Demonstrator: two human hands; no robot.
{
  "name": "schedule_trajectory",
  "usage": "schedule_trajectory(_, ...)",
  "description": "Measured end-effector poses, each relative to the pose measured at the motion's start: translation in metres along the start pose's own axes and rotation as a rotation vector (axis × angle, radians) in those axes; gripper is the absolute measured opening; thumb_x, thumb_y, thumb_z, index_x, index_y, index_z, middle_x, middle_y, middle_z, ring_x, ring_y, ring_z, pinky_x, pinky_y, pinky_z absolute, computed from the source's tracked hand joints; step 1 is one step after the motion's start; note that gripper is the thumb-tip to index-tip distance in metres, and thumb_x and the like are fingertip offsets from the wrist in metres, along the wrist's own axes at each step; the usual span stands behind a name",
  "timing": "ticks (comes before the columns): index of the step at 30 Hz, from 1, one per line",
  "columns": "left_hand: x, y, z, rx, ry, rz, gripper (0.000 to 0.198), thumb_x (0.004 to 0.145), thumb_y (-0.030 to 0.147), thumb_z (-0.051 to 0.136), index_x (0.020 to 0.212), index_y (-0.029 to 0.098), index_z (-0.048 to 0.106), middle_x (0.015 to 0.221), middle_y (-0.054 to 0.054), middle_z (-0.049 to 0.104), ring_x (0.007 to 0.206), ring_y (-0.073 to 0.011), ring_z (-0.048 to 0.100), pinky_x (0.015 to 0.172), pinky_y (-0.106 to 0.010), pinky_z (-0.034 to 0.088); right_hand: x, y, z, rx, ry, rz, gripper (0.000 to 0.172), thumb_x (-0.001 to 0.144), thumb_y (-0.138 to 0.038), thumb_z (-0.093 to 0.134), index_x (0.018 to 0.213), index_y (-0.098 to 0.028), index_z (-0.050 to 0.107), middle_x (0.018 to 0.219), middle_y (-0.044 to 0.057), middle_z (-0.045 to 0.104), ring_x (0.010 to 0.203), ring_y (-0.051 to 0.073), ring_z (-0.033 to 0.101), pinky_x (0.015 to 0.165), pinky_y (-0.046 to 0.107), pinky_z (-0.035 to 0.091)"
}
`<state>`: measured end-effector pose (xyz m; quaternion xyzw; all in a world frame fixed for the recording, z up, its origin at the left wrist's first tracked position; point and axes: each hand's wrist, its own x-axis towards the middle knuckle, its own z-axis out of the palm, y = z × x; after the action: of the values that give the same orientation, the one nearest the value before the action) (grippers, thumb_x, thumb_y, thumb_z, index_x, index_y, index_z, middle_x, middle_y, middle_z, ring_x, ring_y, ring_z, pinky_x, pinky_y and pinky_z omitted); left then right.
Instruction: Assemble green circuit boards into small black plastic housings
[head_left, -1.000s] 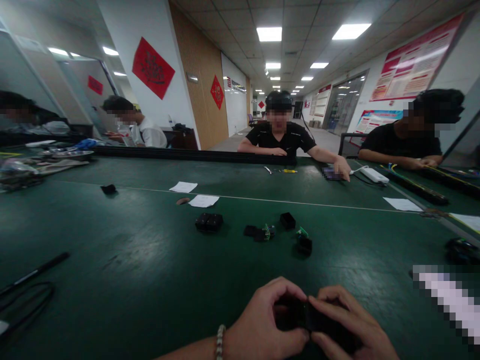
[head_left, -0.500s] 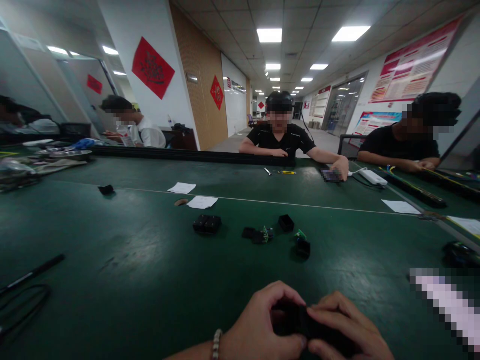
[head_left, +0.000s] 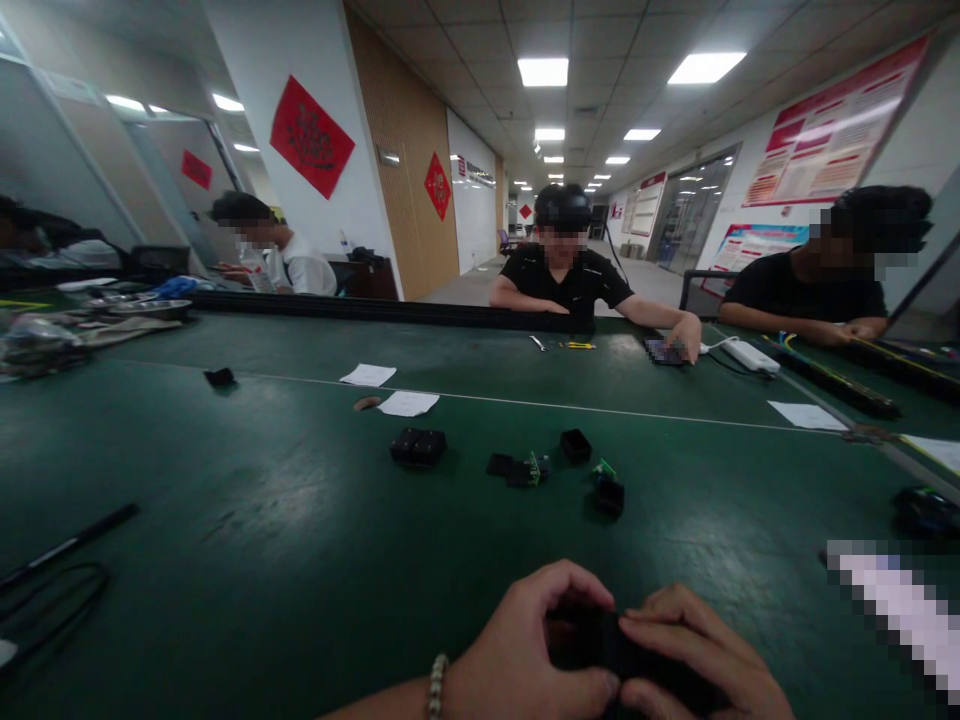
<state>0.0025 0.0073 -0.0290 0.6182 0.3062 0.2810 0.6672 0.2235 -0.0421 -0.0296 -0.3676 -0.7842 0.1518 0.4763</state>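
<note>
Both hands meet at the bottom of the view around a black object [head_left: 611, 640], whose shape is mostly hidden by fingers. My left hand [head_left: 536, 640], with a beaded bracelet at the wrist, curls its thumb and fingers around one side. My right hand [head_left: 701, 650] grips the other side with bent fingers. Beyond them on the green table [head_left: 300, 560] lie a pair of black blocks [head_left: 418, 447], flat black pieces with a green circuit board [head_left: 534, 469], an open black box [head_left: 575, 446], and a black housing [head_left: 608, 495] beside a small green board [head_left: 604, 469].
A black cable [head_left: 67, 550] lies at left, a pixelated pink-white item [head_left: 900, 610] at right. White papers [head_left: 409, 403] and a small black piece [head_left: 220, 378] lie farther back. A person [head_left: 562, 270] sits opposite, one hand on a dark device; another person [head_left: 810, 290] sits at right.
The whole scene has shifted slightly to the right in view. Both hands keep their hold on the black object, with hardly any change in finger position.
</note>
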Motion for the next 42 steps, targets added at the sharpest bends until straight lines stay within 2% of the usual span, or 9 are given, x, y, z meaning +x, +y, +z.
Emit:
schedule_trajectory(7, -0.001, 0.010, 0.000, -0.046, -0.002, -0.020, 0.042, 0.072, 0.019, 0.082, 0.110, 0.015, 0.062, 0.111, -0.010, 0.071, 0.096, -0.0230, 0.068, 0.085, -0.038, 0.053, 0.000, -0.001, -0.001, 0.006, -0.009, 0.004, 0.038, 0.090, -0.019, 0.080, 0.126, -0.028, 0.074, 0.097, 0.007, 0.076, 0.083, 0.021, 0.078, 0.070, 0.027, 0.068)
schedule_trajectory(13, -0.001, 0.012, 0.000, -0.055, -0.010, -0.016, 0.043, 0.071, 0.021, 0.084, 0.108, 0.015, 0.063, 0.109, -0.010, 0.071, 0.097, -0.0231, 0.067, 0.086, -0.038, 0.052, 0.000, -0.002, -0.001, 0.003, -0.006, 0.022, 0.037, 0.086, -0.013, 0.080, 0.121, -0.026, 0.076, 0.096, 0.007, 0.076, 0.082, 0.020, 0.078, 0.070, 0.027, 0.068)
schedule_trajectory(24, -0.001, 0.014, 0.001, -0.065, 0.006, -0.029, 0.039, 0.071, 0.019, 0.083, 0.104, 0.015, 0.065, 0.105, -0.008, 0.071, 0.090, -0.0206, 0.068, 0.079, -0.034, 0.052, 0.003, -0.005, -0.001, 0.000, 0.000, 0.034, 0.041, 0.085, -0.012, 0.081, 0.123, -0.028, 0.076, 0.096, 0.006, 0.077, 0.083, 0.020, 0.078, 0.070, 0.027, 0.068)
schedule_trajectory(42, -0.002, 0.016, 0.001, -0.016, 0.013, -0.015, 0.034, 0.073, 0.016, 0.080, 0.103, 0.016, 0.064, 0.103, -0.007, 0.072, 0.092, -0.0201, 0.069, 0.082, -0.034, 0.054, 0.005, -0.007, -0.001, -0.005, -0.004, 0.047, 0.039, 0.083, -0.009, 0.080, 0.117, -0.027, 0.078, 0.094, 0.006, 0.076, 0.081, 0.020, 0.078, 0.070, 0.027, 0.068)
